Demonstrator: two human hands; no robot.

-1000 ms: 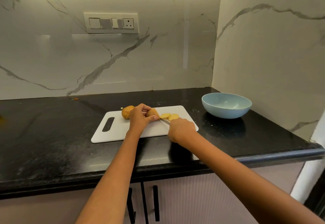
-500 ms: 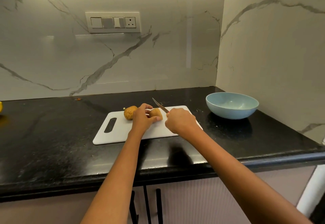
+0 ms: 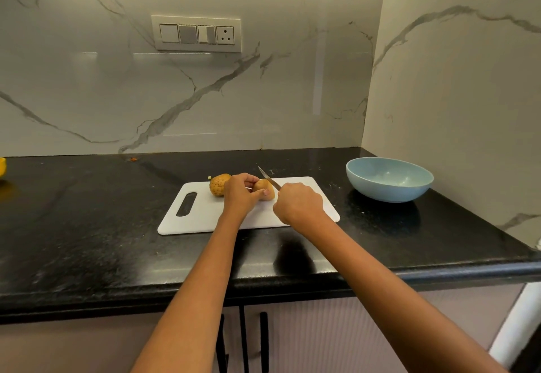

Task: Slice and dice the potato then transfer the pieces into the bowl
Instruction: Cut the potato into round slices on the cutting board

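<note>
Here we are standing at the black counter (image 3: 87,249), both arms reaching forward. Our right hand (image 3: 298,204) is curling its fingers round the knife (image 3: 269,178), the blade angling up and away over the cut potato (image 3: 263,188). Our left hand (image 3: 241,192) is pinching that potato piece, steadying it on the white cutting board (image 3: 205,214). A second potato chunk (image 3: 219,184) is lying just left of the hand, on the board. Farther right, well apart, the blue bowl (image 3: 389,179) is sitting on the counter near the marble wall (image 3: 263,94).

Brown potato piece (image 3: 263,187) on white board (image 3: 205,214); blue bowl (image 3: 389,179) w/o pieces.
</note>
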